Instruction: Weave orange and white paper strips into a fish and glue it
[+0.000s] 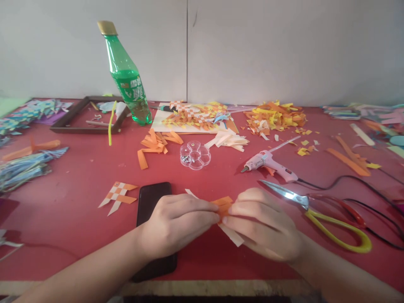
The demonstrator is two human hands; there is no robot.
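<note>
Left hand and right hand fingers pinch orange paper, hiding its sides. White strip, black phone partly covered.

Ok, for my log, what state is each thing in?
Orange and white paper strips: between left hand and right hand
Green plastic bottle with gold cap: capped, standing
Steel scissors with red and yellow handles: apparently closed
Pink plastic glue gun: lying; power unclear
Black rectangular phone: lying flat, partly covered
Clear flower-shaped plastic tray: open, holding small pieces
Orange-white checked paper shape: woven, flat
</note>
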